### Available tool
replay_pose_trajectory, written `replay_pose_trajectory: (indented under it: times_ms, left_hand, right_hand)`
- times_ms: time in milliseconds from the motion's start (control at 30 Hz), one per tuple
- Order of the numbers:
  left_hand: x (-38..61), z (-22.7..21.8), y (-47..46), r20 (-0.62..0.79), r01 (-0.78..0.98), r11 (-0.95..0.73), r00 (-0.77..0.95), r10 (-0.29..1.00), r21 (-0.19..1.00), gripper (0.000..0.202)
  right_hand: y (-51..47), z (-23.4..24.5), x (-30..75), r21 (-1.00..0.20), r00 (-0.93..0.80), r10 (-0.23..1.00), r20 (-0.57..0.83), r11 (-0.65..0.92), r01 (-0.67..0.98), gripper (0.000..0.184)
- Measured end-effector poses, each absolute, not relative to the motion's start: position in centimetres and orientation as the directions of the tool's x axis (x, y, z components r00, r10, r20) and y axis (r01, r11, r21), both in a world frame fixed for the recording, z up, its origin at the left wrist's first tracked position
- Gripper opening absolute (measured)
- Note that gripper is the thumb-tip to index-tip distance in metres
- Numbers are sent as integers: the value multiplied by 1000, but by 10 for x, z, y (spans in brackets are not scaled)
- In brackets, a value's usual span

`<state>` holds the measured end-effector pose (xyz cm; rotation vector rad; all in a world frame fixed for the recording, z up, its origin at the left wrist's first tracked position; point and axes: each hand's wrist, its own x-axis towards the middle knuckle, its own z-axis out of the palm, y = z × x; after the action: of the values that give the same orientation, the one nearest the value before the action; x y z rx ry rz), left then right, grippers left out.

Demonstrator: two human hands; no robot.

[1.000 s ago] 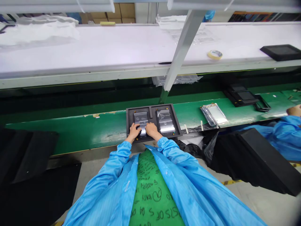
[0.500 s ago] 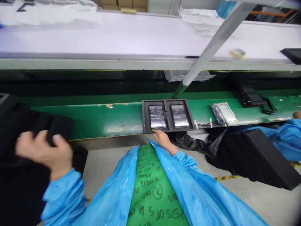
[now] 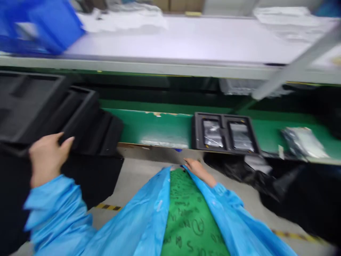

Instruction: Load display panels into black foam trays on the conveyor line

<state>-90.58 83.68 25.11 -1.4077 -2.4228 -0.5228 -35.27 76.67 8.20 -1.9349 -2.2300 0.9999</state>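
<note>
My left hand (image 3: 50,158) is at the front edge of a leaning stack of black foam trays (image 3: 87,117), its thumb held apart from the fingers. Whether its fingertips touch the tray is blurred. My right hand (image 3: 197,169) hovers in front of my green shirt, below the bench edge, with fingers curled together; anything inside them is hidden. To its upper right, a two-compartment black foam tray (image 3: 225,149) sits on the green bench. One compartment holds a film-covered flat screen panel (image 3: 213,134), the other a similar screen panel (image 3: 241,137).
Flat panels in clear bags (image 3: 305,142) lie on the green bench (image 3: 160,129) at the right. Black plastic sheeting (image 3: 239,172) hangs below the edge. A white shelf (image 3: 186,42) runs above, with a slanted post (image 3: 293,71) and a blue bag (image 3: 53,26).
The view has swung left, bringing more of the black tray stack into sight. My right hand has come off the two-panel tray toward my body. My left hand is now by the stack's front edge.
</note>
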Motion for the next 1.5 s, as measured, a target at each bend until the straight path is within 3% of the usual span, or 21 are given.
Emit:
replay_pose_trajectory:
  times_ms: [100, 200, 267, 367, 533, 633, 733, 833, 933, 1033, 1100, 1200, 1267, 1333, 1400, 1467, 1500]
  left_hand:
    - [-936, 259, 836, 535, 940, 272, -340, 773, 205, 44]
    - [-948, 267, 839, 672, 927, 280, -374, 640, 249, 40]
    - [-956, 272, 842, 693, 919, 295, -392, 605, 262, 50]
    - [-980, 276, 851, 594, 907, 306, -421, 686, 290, 60]
    - [-1033, 281, 870, 439, 907, 265, -395, 807, 328, 53]
    - [-1046, 293, 866, 531, 910, 239, -395, 750, 339, 49]
    - [-1023, 309, 845, 676, 910, 261, -413, 611, 321, 52]
    - [-955, 316, 812, 798, 929, 257, -361, 482, 265, 49]
    - [-852, 303, 781, 865, 974, 157, -216, 453, 161, 37]
    - [-745, 276, 755, 872, 994, -62, -51, 487, 93, 33]
    - [-689, 258, 739, 840, 962, -245, 33, 542, 120, 35]
    - [-647, 244, 725, 748, 812, -553, 247, 616, 188, 40]
    - [-648, 244, 725, 759, 742, -635, 280, 588, 218, 47]
    - [-664, 245, 735, 811, 798, -544, 127, 571, 258, 62]
    - [-685, 240, 755, 784, 869, -346, -74, 616, 354, 82]
    - [-699, 223, 782, 606, 844, -170, -211, 766, 509, 92]
    - [-699, 210, 796, 447, 791, -79, -257, 857, 607, 90]
  right_hand:
    - [767, 62, -364, -488, -286, 863, -417, 53, 871, 47]
    - [774, 53, -373, -508, -361, 814, -454, 96, 856, 49]
    - [777, 56, -380, -501, -379, 804, -459, 118, 857, 50]
    - [780, 64, -392, -462, -378, 801, -464, 145, 875, 51]
    - [786, 67, -403, -410, -373, 794, -479, 174, 896, 52]
    - [789, 63, -404, -422, -360, 834, -418, 173, 890, 51]
    - [801, 70, -409, -514, -329, 911, -248, 164, 842, 47]
    - [819, 103, -433, -741, -313, 949, -41, 182, 646, 47]
    - [827, 162, -476, -972, -380, 922, 73, 152, 182, 65]
    - [816, 220, -518, -959, -445, 871, 207, 91, -268, 95]
    - [807, 242, -532, -925, -349, 905, 244, 108, -365, 104]
    - [799, 242, -517, -936, -32, 982, 185, 166, -312, 86]
    - [794, 228, -480, -951, 152, 981, 125, 162, -265, 76]
    - [783, 208, -427, -958, 244, 969, 33, 101, -268, 72]
    - [764, 187, -366, -954, 271, 958, -92, -7, -301, 68]
    - [741, 168, -307, -937, 266, 940, -215, -122, -328, 65]
    - [729, 159, -280, -928, 258, 930, -263, -170, -332, 64]
